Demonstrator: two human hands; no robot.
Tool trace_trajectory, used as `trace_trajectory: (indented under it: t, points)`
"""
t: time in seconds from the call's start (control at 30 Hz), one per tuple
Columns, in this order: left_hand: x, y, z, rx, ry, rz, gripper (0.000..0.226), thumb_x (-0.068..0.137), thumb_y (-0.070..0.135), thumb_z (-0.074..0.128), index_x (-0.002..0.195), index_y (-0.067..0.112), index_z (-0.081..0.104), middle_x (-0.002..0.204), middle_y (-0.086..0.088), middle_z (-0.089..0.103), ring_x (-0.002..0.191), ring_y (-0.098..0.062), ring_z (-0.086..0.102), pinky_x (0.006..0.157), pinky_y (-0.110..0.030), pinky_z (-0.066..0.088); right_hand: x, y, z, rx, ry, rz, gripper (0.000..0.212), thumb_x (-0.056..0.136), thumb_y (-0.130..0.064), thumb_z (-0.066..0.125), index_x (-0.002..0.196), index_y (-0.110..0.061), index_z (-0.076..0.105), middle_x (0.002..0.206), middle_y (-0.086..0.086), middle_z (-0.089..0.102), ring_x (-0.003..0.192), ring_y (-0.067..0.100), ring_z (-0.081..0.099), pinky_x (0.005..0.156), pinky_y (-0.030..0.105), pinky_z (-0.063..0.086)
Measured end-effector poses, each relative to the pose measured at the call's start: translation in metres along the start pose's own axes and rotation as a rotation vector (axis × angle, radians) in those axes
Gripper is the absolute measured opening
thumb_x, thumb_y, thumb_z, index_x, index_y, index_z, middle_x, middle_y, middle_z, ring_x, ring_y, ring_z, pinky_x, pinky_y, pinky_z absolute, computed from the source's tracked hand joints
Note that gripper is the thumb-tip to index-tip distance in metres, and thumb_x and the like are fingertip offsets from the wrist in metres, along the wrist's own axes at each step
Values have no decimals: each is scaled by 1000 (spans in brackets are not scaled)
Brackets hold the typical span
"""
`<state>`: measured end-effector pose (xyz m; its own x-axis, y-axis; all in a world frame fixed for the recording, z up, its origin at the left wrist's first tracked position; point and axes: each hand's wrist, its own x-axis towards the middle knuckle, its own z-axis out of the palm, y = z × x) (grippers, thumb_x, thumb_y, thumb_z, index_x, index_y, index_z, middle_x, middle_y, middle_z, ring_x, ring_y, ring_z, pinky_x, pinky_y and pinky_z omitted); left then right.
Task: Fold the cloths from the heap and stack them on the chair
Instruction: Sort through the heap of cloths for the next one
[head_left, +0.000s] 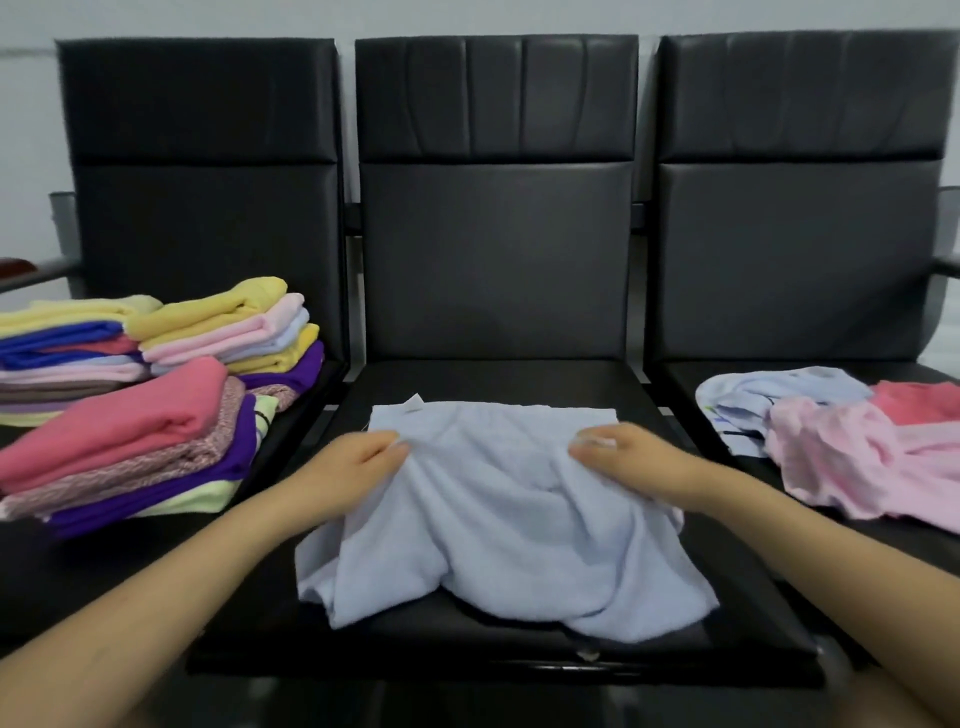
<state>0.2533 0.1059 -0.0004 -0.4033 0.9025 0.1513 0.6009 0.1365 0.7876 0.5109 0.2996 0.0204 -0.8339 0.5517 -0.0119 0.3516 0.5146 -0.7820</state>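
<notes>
On the left chair (202, 234), folded cloths are lying in several stacks (156, 395): a rear pile showing yellow, blue, pink and brownish layers, a pile topped with a yellow cloth over pink and pale blue ones with purple at the bottom, and a nearer pile with a coral pink cloth lying on top of patterned, purple and pale green ones.

The person's left hand (358, 457) is reaching onto the seat of the middle chair (493, 260) and is pinching the pale blue cloth (509, 519) with curled fingers near its left side. That cloth is lying across the middle seat, its far edge sitting flat and fairly straight with a small white tag (414, 402) sticking up near the far left corner, while its nearer part is bunching in loose folds and drooping toward the seat's front edge. The right hand (618, 452) is gripping the same cloth near its right side, fingers curled into the fabric; both hands are slightly blurred.

On the right chair (800, 234), the unfolded heap (841, 441) is resting on the seat: a light blue cloth at the back left, a crumpled pink one in front, and a coral pink one at the far right.
</notes>
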Motion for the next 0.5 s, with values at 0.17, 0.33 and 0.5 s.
trace_trajectory:
  t: [0.17,0.33,0.5]
  points:
    - [19,30,-22,-267,340,-70,18,100,34,49,98,25,64,99,6,64,95,-12,58,82,-30,44,6,-34,-32,461,132,5,24,97,-26,53,105,-15,73,98,2,74,92,16,69,80,29,52]
    - [52,30,-39,-505,422,-131,40,81,51,66,101,16,66,97,-6,69,91,-23,64,81,-39,51,34,-29,-52,891,297,76,15,92,-31,61,88,-27,75,92,-1,74,89,15,69,83,33,50]
    - [99,-1,-24,-268,558,-248,12,92,27,62,91,16,64,85,3,60,85,-17,55,70,-28,41,79,8,-36,684,636,297,20,89,-14,64,101,2,67,98,18,69,81,24,62,71,32,51]
